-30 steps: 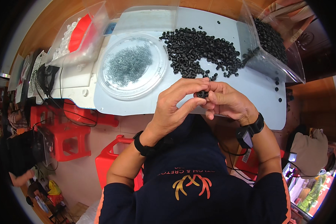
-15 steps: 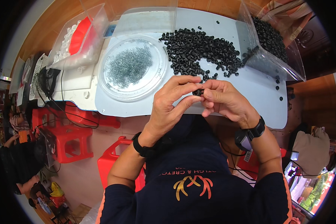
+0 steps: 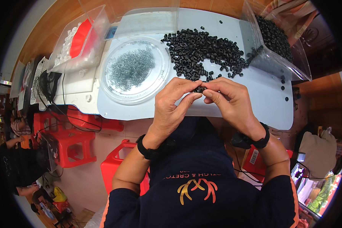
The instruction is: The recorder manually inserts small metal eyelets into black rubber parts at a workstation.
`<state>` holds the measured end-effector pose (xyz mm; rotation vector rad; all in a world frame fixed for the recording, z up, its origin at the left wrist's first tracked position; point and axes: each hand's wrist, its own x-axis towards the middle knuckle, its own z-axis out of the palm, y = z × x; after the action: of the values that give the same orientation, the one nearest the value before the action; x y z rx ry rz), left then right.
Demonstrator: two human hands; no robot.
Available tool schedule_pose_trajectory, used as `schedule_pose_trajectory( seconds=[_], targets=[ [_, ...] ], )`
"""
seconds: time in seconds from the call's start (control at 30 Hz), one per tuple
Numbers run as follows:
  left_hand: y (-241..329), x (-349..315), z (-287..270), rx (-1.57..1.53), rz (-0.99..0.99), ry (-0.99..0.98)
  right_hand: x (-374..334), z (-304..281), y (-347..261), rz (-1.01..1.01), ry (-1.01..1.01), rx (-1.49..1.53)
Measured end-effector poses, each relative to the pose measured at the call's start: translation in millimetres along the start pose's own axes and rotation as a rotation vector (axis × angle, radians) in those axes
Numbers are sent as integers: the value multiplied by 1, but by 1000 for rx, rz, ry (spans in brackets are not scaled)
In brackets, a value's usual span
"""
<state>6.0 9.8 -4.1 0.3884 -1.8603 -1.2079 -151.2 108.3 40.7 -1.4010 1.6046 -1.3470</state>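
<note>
A small black ring-shaped part is pinched between my two hands over the table's near edge. My left hand grips it with thumb and forefinger from the left. From the right, the thumb and fingers of my right hand close on the same part, partly covering it. Just beyond my fingers lies a loose pile of similar black cylindrical parts. To the left of the pile, a round clear dish holds a heap of tiny clear-grey pieces, too small to make out singly.
A clear bin of black parts lies tilted at the far right of the white table. Another clear bin, at the far left, holds white parts and a red dish. Red stools stand left; another person sits there.
My right hand has turned, its fingers now curled in closer to the black part. Both hands stay at nearly the same spot.
</note>
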Motion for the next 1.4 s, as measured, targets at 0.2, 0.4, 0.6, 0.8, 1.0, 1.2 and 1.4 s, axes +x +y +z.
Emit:
schedule_pose_trajectory(
  seconds=[0.2, 0.4, 0.6, 0.8, 1.0, 1.2, 1.4],
  targets=[
    [5, 2, -3, 64, 19, -3, 1, -4, -2, 200, -56, 243],
    [9, 5, -6, 79, 87, -56, 12, -22, 9, 497, -319, 701],
    [17, 16, -7, -69, 289, -189, 4, -26, 11, 363, -580, 956],
    [33, 17, 0, -152, 190, -159, -3, -25, -1, 325, -462, 922],
    [46, 20, 2, -18, 311, -194, -15, -22, -3, 306, -425, 980],
    [36, 27, 7, 67, 268, -200, -7, -29, 7, 422, -426, 932],
    [17, 19, 15, 73, 215, -183, 3, -34, 22, 511, -447, 859]
  ],
)
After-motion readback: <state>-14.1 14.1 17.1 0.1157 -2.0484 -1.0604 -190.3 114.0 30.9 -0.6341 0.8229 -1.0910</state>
